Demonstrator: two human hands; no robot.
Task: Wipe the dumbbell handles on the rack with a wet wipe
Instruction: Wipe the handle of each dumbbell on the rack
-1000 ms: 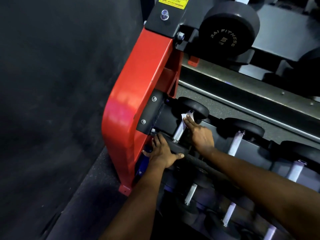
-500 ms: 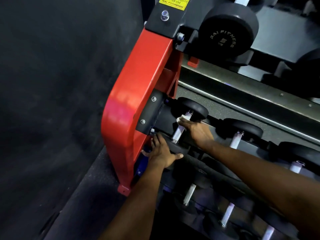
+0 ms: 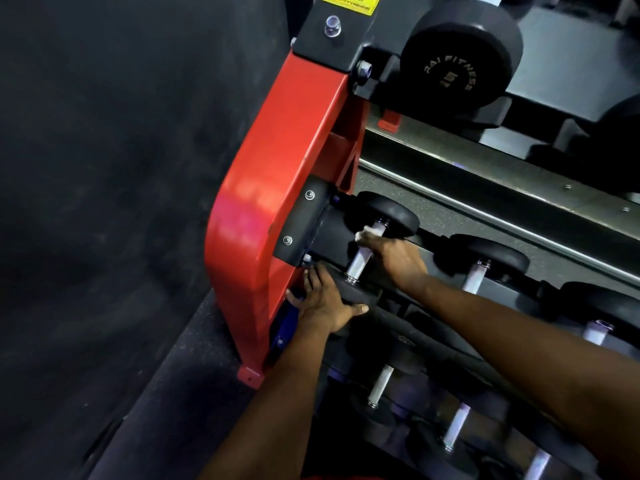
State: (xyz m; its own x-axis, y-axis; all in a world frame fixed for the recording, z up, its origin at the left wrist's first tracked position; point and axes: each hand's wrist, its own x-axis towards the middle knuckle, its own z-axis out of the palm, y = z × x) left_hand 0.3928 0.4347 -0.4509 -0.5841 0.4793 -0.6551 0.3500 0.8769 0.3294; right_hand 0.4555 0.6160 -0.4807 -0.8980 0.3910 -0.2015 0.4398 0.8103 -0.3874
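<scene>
The job seems early. The right hand (image 3: 391, 254) curls round the end handle (image 3: 358, 263), a smooth pale metal cylinder, clamping a crumpled white wipe (image 3: 371, 233) near its far end. The left hand (image 3: 322, 303) lies flat, fingers spread, on the dumbbell's matte black rubber head (image 3: 353, 295). The neighbouring handles (image 3: 475, 280) on the glossy red rack (image 3: 270, 202) probably remain to be wiped.
</scene>
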